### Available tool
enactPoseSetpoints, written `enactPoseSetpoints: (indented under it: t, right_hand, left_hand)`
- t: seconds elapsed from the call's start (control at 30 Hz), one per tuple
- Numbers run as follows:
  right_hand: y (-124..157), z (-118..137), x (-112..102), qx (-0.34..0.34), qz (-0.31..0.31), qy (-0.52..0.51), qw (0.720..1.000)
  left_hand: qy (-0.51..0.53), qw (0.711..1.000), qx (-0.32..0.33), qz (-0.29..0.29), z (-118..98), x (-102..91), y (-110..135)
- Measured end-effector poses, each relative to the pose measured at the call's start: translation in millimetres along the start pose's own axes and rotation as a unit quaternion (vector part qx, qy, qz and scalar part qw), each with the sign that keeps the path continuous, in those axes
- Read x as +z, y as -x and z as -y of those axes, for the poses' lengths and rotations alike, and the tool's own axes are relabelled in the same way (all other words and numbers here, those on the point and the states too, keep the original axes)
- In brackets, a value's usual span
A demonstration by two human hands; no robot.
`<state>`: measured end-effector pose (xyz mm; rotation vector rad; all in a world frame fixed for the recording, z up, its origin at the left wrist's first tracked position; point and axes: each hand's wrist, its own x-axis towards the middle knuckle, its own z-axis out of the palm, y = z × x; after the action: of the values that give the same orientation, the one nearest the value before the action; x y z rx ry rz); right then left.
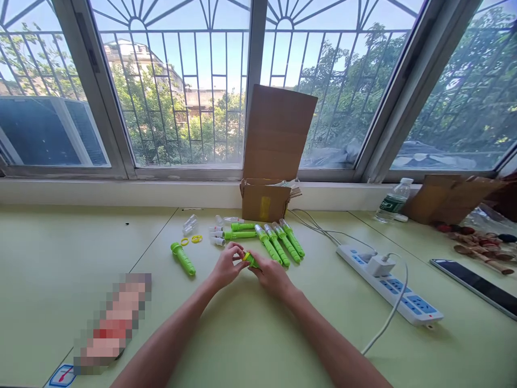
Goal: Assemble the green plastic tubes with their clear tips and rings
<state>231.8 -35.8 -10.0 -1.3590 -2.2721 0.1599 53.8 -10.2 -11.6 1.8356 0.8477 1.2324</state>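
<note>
In the middle of the table, my right hand is closed around a green flashlight body, most of it hidden by the fingers. My left hand pinches a yellow ring at the end of that body. Just beyond my right hand lie several green flashlights with clear caps. Two green bodies lie behind the hands. Another uncapped green flashlight body is to the left. Loose yellow rings and clear plastic caps are scattered near it.
An open cardboard box stands against the window sill. To the right are a white power strip with cables, a phone, a water bottle and wooden pieces. A pixelated object lies at left front.
</note>
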Motion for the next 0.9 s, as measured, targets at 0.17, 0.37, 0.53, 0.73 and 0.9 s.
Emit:
enactPoseSetpoints:
  t: [0.17, 0.37, 0.53, 0.73, 0.9]
  right_hand:
    - [0.2, -1.1, -1.1, 0.009, -0.007, -0.035, 0.999]
    - [0.8, -1.6, -2.8, 0.007, -0.017, -0.081, 0.997]
    - [-0.3, -1.0, -3.1, 0.007, -0.015, -0.1, 0.995]
    - [0.1, 1.7, -4.5, 0.006, -0.018, -0.12, 0.993]
    - [-2.3, 4.1, -5.7, 0.02, -0.014, -0.144, 0.989]
  left_hand:
    - [0.0, 1.0, 0.004, 0.004, -4.6, -4.2, -2.6]
    - [-0.011, 1.0, 0.007, 0.02, -1.6, -8.6, -1.2]
    - [-0.017, 1.0, 0.003, 0.002, 0.2, -6.1, -1.2]
    - [-0.03, 1.0, 0.001, 0.01, -3.6, -5.6, -1.9]
    - [-0.061, 0.997, 0.036, -0.011, -7.0, -3.4, -2.5]
